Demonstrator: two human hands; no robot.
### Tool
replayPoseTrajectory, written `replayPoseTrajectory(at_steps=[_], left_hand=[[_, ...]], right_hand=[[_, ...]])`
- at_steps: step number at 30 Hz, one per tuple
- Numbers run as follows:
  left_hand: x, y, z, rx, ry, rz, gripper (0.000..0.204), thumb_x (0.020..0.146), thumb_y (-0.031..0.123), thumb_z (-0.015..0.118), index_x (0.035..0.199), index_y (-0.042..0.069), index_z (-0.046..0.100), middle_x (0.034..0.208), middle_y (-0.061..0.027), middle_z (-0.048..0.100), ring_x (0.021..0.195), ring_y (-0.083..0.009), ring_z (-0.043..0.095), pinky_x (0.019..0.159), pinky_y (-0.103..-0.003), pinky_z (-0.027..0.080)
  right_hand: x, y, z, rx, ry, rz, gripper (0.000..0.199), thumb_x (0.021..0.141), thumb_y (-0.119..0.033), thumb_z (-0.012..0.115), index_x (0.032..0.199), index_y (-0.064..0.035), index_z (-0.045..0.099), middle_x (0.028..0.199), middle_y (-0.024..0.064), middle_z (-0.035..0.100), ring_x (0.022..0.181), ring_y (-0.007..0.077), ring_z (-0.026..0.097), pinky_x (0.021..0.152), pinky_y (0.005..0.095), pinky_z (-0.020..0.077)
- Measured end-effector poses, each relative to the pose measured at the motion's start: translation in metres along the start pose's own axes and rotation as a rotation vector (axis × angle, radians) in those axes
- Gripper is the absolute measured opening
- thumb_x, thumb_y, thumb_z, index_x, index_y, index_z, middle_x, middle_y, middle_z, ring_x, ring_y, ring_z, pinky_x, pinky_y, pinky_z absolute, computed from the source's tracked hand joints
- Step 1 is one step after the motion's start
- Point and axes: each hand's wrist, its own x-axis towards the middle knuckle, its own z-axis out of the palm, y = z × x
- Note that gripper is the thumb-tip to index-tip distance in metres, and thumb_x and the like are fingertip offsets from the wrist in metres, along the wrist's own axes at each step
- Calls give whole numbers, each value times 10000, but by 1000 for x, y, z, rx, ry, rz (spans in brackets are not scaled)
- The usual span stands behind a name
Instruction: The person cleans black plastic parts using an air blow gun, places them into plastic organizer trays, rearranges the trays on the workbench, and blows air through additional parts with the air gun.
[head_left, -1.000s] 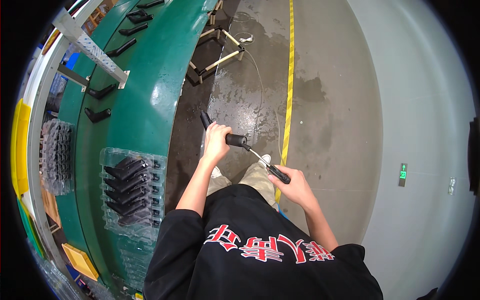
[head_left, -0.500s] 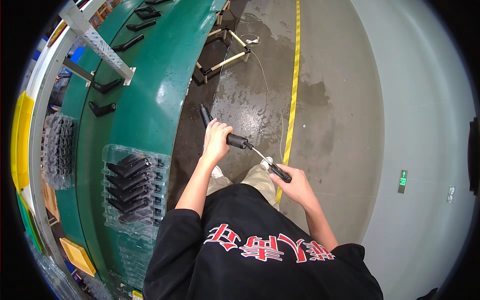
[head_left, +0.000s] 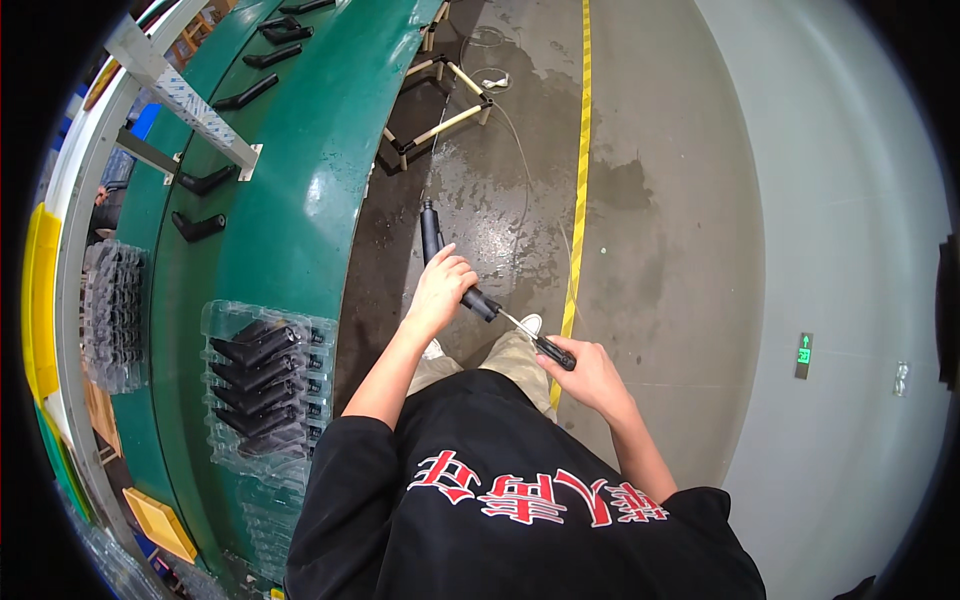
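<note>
While the left hand [head_left: 440, 290] is closed around a black angled handle-shaped part [head_left: 448, 272], the right hand [head_left: 588, 372] grips a slim black-handled tool [head_left: 540, 345] whose thin metal tip meets the lower end of that part. Both are held in front of the body, above the wet grey concrete floor [head_left: 640, 230]. Just to the left runs a green conveyor belt [head_left: 290, 210] carrying a clear plastic tray of black parts [head_left: 262, 385]. A yellow floor line [head_left: 578, 180] runs past on the right.
</note>
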Motion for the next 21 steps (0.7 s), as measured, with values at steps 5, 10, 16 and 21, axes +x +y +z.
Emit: replayPoseTrajectory(at_steps=[5, 10, 16, 21], left_hand=[[1, 7, 4, -28, -46, 43, 125, 764, 180, 590, 866, 119, 631, 905, -15, 636, 1046, -187, 596, 1147, -398, 330], [-3, 9, 12, -133, 67, 95, 124, 779, 174, 578, 873, 113, 629, 937, -16, 645, 1038, -199, 593, 1140, -399, 337], [-1, 21, 11, -169, 26, 55, 135, 762, 122, 602, 892, 103, 633, 1042, -4, 666, 1101, -206, 594, 1112, -394, 366], [7, 30, 2, -135, -81, 120, 138, 767, 139, 599, 894, 93, 625, 1041, -10, 665, 1098, -211, 594, 1099, -386, 375]], right_hand=[[1, 0, -1, -11, -5, 19, 263, 859, -291, 664, 1048, -111, 699, 713, 85, 663, 610, 288, 583, 614, 377, 478], [3, -1, -2, -35, -17, 36, 265, 854, -291, 663, 1040, -106, 697, 720, 93, 669, 623, 298, 594, 623, 386, 484], [5, -3, -4, 2, 101, 82, 258, 853, -286, 659, 1029, -100, 694, 740, 101, 681, 638, 314, 601, 633, 395, 488], [11, -3, -3, -11, 94, 97, 256, 856, -288, 655, 1016, -92, 692, 755, 102, 688, 651, 321, 607, 639, 396, 491]])
